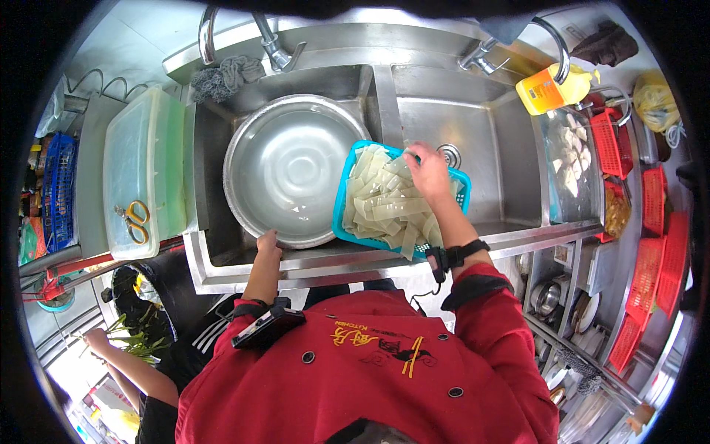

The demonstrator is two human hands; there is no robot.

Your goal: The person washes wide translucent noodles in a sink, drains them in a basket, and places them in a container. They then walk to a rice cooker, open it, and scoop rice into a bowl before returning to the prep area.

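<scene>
A large round metal basin [236, 202] of clear water sits in the left sink bowl. My left hand [268, 244] grips its near rim. To the right, a turquoise plastic basket [339, 216] rests across the sink divider, heaped with pale, translucent flat noodle-like strips [383, 205]. My right hand [430, 173] reaches over the basket's far right part, its fingers bent down at the strips and the rim. Whether it pinches a strip or holds the rim is hidden by the hand itself.
Left of the sink, scissors [135, 222] lie on a lidded plastic box [130, 177]. A yellow jug [546, 91] and a tub of white pieces [571, 144] stand right. Faucets [283, 55] line the back. At lower left, another person's hand [97, 339] holds green stalks [136, 344].
</scene>
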